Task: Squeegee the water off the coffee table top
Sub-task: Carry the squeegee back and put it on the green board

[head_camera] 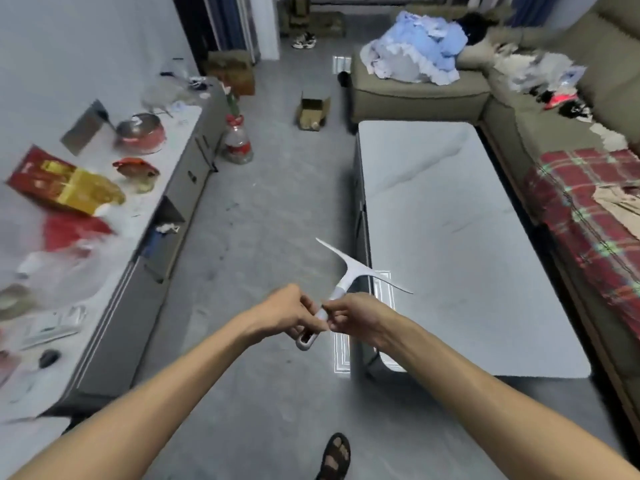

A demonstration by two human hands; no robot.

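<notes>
Head cam: both hands meet at centre frame on the white squeegee (349, 277). Left hand (289, 315) curls round its handle, right hand (358, 318) pinches it higher up. Blade hangs over the coffee table (460, 237) edge, right side.

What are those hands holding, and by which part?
A white squeegee, by its handle: left hand and right hand both grip it; blade untouched.
</notes>
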